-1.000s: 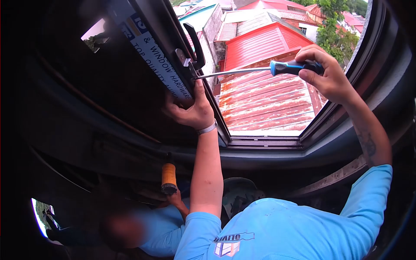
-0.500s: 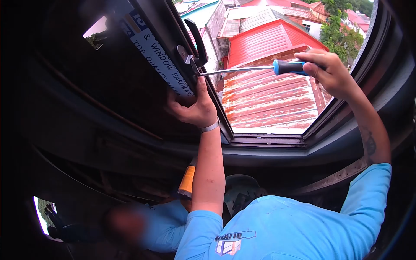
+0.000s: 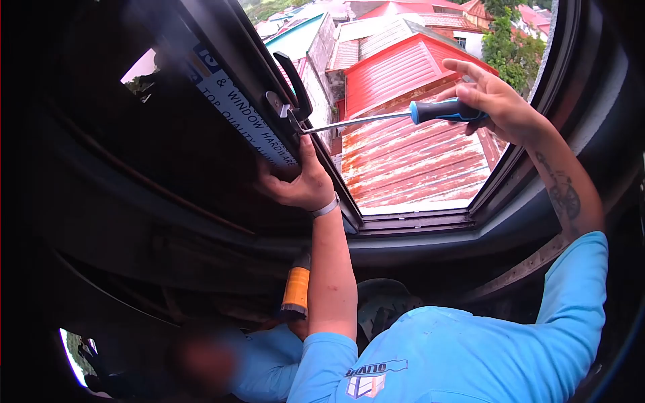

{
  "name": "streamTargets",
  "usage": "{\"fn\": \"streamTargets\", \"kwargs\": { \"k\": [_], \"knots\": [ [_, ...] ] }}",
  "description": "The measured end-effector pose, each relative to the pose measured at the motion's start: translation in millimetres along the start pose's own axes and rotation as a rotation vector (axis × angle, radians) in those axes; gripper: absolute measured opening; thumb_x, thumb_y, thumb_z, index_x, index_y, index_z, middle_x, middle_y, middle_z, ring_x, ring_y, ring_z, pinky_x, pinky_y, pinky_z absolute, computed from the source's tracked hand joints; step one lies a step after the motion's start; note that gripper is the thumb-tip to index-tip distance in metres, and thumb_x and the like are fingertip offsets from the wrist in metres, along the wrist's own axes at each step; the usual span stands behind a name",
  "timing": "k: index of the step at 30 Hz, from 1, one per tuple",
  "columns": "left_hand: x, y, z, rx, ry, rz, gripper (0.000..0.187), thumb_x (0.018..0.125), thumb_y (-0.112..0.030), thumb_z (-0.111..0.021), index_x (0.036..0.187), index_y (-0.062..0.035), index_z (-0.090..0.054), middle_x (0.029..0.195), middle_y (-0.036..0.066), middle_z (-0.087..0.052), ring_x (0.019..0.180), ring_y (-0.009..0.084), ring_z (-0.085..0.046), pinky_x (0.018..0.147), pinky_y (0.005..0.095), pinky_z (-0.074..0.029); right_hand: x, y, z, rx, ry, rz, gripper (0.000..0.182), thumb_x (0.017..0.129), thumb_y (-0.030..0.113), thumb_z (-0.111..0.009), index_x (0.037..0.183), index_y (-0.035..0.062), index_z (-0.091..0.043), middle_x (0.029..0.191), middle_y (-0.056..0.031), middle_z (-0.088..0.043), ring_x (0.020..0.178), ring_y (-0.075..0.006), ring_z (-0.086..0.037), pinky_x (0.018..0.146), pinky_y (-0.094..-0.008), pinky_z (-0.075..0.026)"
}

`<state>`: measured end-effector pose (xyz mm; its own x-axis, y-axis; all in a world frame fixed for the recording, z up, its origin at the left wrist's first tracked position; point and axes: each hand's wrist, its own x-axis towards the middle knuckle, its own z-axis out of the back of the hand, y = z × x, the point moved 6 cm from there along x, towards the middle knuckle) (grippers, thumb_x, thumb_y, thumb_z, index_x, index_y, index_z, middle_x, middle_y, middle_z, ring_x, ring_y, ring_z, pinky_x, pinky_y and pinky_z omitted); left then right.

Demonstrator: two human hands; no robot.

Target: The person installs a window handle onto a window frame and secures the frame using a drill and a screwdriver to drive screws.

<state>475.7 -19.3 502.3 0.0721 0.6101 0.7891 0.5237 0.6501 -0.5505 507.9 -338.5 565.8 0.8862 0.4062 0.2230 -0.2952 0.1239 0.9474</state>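
My right hand (image 3: 500, 104) holds the black-and-blue handle of a screwdriver (image 3: 430, 113), some fingers lifted off it. The long shaft runs left to the edge of a dark window sash (image 3: 232, 50), its tip at a small metal fitting (image 3: 290, 115) beside the black window handle (image 3: 295, 84). The tip's exact seat is too small to make out. My left hand (image 3: 306, 181) grips the sash edge just below the fitting, thumb pointing up close to the tip, other fingers partly hidden in shadow. Printed protective film (image 3: 242, 111) lies along the sash.
The dark window frame (image 3: 416, 223) borders the opening at the bottom and right. Red metal roofs (image 3: 410, 161) lie outside, below. At lower left is a co-worker in a blue shirt (image 3: 269, 356), near an orange-banded brush-like object (image 3: 295, 289) behind my left forearm.
The screwdriver's handle has shifted slightly left in view, and my right fingers have loosened and spread around it. My left hand stays at the sash edge.
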Motion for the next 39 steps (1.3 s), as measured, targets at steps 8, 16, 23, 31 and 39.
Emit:
{"fn": "streamTargets", "kwargs": {
  "k": [8, 16, 23, 31, 39],
  "knots": [
    [-2.2, 8.6, 0.2, -0.022, 0.014, 0.001, 0.059, 0.069, -0.025, -0.084, 0.109, 0.0041, -0.053, 0.104, 0.015, -0.05, 0.092, 0.025, -0.055, 0.077, 0.0344, -0.048, -6.5, 8.6, -11.8, 0.088, 0.027, -0.079, 0.094, 0.086, 0.031, -0.067, 0.147, 0.0031, 0.0, 0.103, -0.0186, -0.057, 0.085, -0.0151, -0.064, 0.05, -0.0208, -0.051],
    [-2.5, 3.3, 4.0, -0.052, -0.042, -0.041, 0.058, 0.068, -0.027, -0.084, 0.107, 0.0049, -0.056, 0.099, 0.012, -0.053, 0.087, 0.0212, -0.056, 0.074, 0.0313, -0.049, -8.0, 39.4, -17.0, -0.495, -0.1, 0.392, 0.054, 0.087, 0.02, -0.066, 0.132, 0.0007, -0.043, 0.093, -0.0091, -0.062, 0.081, -0.012, -0.063, 0.067, -0.0235, -0.053],
    [-3.5, 7.7, 3.1, -0.028, 0.018, -0.001, 0.058, 0.066, -0.016, -0.085, 0.11, 0.0048, -0.053, 0.107, 0.016, -0.05, 0.098, 0.0268, -0.054, 0.085, 0.0363, -0.046, -9.6, -14.4, -18.3, 0.339, -0.065, -0.351, 0.035, 0.088, 0.017, -0.063, 0.117, 0.0018, -0.053, 0.095, -0.0099, -0.062, 0.079, -0.0155, -0.065, 0.057, -0.0237, -0.051],
    [-3.1, 11.9, 0.9, -0.068, 0.037, 0.089, 0.057, 0.066, -0.015, -0.085, 0.11, 0.0046, -0.053, 0.107, 0.016, -0.05, 0.098, 0.0255, -0.054, 0.085, 0.036, -0.046, -23.3, 28.4, -49.5, -1.077, -0.077, 1.043, 0.039, 0.071, 0.011, -0.076, 0.106, 0.0055, -0.061, 0.092, -0.01, -0.062, 0.077, -0.0271, -0.064, 0.066, -0.0355, -0.053],
    [-4.0, 10.7, 3.2, -0.015, 0.07, 0.096, 0.058, 0.066, -0.016, -0.085, 0.109, 0.0045, -0.052, 0.105, 0.013, -0.049, 0.097, 0.0232, -0.054, 0.084, 0.0349, -0.046, 7.3, -39.9, -27.1, 0.236, 0.16, -0.673, 0.031, 0.087, 0.037, -0.062, 0.102, 0.0089, -0.062, 0.072, -0.0053, -0.064, 0.049, -0.0064, -0.056, 0.038, -0.0162, -0.037]
  ]
}}
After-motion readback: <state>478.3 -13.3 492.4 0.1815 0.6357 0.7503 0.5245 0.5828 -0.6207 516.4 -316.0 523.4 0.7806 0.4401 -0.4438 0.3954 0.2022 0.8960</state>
